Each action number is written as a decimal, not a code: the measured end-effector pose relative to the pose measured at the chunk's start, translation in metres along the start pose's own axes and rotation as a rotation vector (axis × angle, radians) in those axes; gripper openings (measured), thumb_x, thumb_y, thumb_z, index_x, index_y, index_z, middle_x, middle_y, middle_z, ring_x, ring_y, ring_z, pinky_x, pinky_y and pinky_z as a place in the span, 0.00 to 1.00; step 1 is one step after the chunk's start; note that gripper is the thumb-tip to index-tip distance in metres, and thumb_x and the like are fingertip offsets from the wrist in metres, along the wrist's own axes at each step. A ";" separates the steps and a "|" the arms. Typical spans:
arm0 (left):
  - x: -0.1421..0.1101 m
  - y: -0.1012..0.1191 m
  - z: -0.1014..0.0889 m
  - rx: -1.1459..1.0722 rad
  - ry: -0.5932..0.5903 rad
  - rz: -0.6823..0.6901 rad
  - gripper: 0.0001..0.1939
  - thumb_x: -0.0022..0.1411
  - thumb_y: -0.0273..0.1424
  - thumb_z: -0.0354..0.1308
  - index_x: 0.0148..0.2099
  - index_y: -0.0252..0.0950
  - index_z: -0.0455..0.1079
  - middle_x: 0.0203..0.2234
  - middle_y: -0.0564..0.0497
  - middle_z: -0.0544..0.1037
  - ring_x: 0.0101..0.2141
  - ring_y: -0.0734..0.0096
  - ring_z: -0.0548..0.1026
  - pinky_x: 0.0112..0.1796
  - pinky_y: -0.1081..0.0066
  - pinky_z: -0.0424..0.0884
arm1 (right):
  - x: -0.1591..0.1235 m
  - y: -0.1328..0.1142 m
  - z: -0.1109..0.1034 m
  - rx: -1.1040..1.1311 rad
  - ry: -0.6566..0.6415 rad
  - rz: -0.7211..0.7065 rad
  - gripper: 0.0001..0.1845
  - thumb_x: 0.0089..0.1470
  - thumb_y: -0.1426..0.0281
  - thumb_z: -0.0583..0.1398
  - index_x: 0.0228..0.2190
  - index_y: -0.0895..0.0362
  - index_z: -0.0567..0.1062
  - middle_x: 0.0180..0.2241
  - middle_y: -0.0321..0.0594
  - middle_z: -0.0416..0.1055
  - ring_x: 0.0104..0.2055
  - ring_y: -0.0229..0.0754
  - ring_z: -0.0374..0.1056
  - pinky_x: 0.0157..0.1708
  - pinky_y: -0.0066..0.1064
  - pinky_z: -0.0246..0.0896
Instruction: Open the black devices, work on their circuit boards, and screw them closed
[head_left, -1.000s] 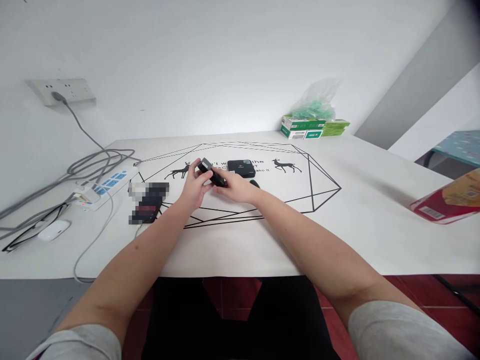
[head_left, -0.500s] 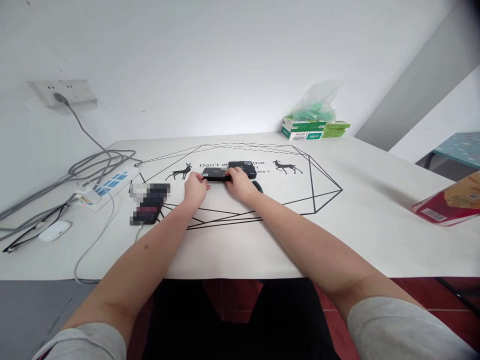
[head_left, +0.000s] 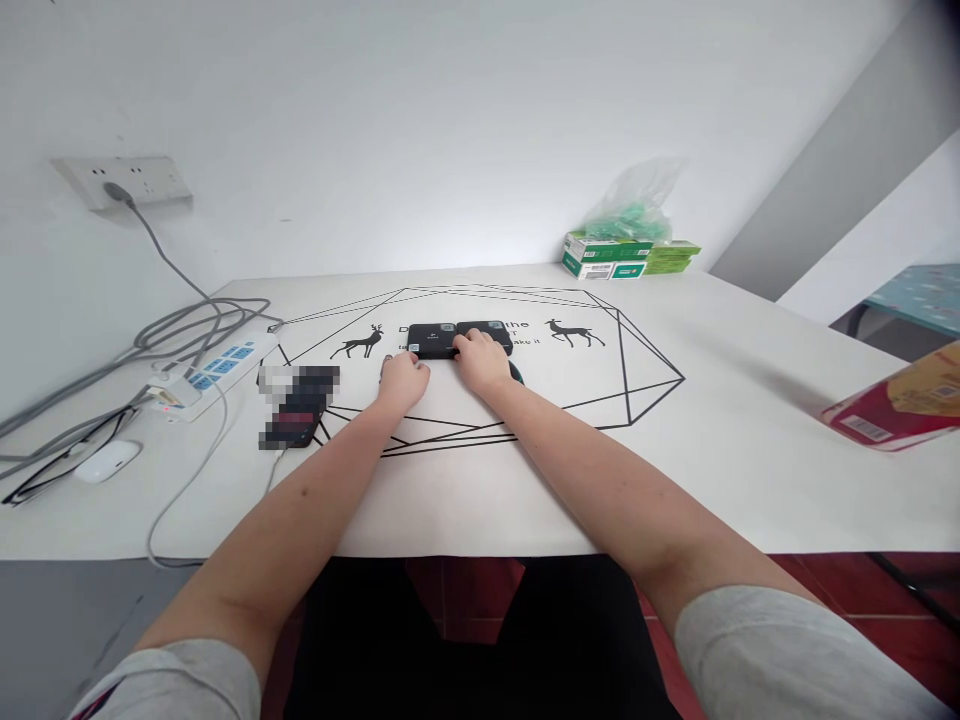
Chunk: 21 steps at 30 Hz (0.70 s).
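Note:
Two flat black boxes lie side by side on the printed table mat, a left black box [head_left: 432,338] and a right black box [head_left: 495,336]. Small pale labels show on their tops. My right hand [head_left: 482,362] is closed at the front, where the boxes meet, its fingertips on the left box's inner corner and covering part of the right one. My left hand [head_left: 405,382] is curled just in front of the left box's near left corner. A small dark piece shows beside its fingers, too hidden to name. A dark green-edged object [head_left: 516,373] peeks out beside my right wrist.
To the left are a phone [head_left: 304,405], partly blurred out, a power strip [head_left: 225,370] with grey cables, a white earbud case [head_left: 109,462] and glasses [head_left: 71,465]. Green-and-white boxes [head_left: 607,258] under a plastic bag stand by the wall. A red-and-yellow package [head_left: 892,405] sits at right.
The left black box now lies flat and level beside the right one. My left hand has come off its left end and moved nearer to me. My right hand has barely moved.

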<state>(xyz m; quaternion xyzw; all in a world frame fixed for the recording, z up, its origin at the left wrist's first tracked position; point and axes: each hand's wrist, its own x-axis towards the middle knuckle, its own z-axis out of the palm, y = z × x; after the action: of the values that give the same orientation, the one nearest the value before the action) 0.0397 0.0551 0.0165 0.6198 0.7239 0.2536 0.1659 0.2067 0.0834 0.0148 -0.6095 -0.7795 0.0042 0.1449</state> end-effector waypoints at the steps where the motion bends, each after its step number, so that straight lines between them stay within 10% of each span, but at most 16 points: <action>1: -0.001 0.001 0.000 0.020 -0.009 0.009 0.22 0.68 0.29 0.58 0.61 0.30 0.80 0.55 0.36 0.85 0.66 0.46 0.74 0.65 0.59 0.66 | 0.000 0.000 0.000 -0.011 0.000 0.008 0.17 0.72 0.72 0.53 0.54 0.55 0.78 0.59 0.54 0.74 0.61 0.57 0.68 0.57 0.45 0.66; 12: 0.000 0.000 0.003 0.139 -0.057 0.089 0.21 0.67 0.32 0.58 0.58 0.33 0.80 0.58 0.36 0.83 0.64 0.39 0.74 0.63 0.53 0.69 | 0.005 0.012 -0.005 0.031 -0.028 0.309 0.33 0.68 0.49 0.61 0.64 0.58 0.70 0.74 0.64 0.57 0.74 0.71 0.56 0.67 0.56 0.57; 21: -0.001 -0.003 0.004 0.087 -0.030 0.098 0.21 0.68 0.32 0.59 0.61 0.36 0.75 0.61 0.38 0.79 0.66 0.45 0.72 0.64 0.57 0.68 | 0.013 0.024 -0.015 0.204 -0.070 0.434 0.45 0.55 0.49 0.67 0.64 0.63 0.65 0.62 0.68 0.69 0.68 0.68 0.63 0.62 0.53 0.64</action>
<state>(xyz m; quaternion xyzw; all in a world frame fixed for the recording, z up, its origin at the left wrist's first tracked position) 0.0401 0.0542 0.0113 0.6648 0.7006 0.2202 0.1370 0.2300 0.0992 0.0281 -0.7444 -0.6302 0.1352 0.1745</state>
